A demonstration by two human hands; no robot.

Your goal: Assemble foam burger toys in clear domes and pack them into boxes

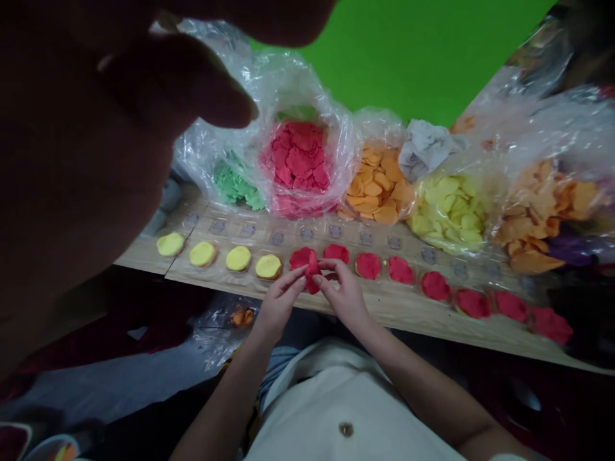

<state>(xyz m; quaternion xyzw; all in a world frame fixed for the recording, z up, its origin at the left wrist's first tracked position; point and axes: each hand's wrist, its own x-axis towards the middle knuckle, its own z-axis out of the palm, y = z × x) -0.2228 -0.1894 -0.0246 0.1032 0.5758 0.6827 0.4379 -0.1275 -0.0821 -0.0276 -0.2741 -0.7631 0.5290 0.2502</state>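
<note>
My left hand [277, 299] and my right hand [342, 289] meet at the near edge of a wooden board [384, 304], fingertips pinched together on a red petal piece [311, 272]. A row of red petal stacks [435, 285] runs to the right along the board. Several yellow petal stacks [239, 258] lie in a row to the left. Both forearms reach up from my lap.
Clear plastic bags hold loose petals at the back: green [234, 184], red [300, 160], orange [377, 186], yellow [449, 208], and pale orange [542, 211]. A crumpled grey cloth [425, 146] lies behind. A large dark blurred shape [86, 147] covers the upper left. The wall is green [413, 57].
</note>
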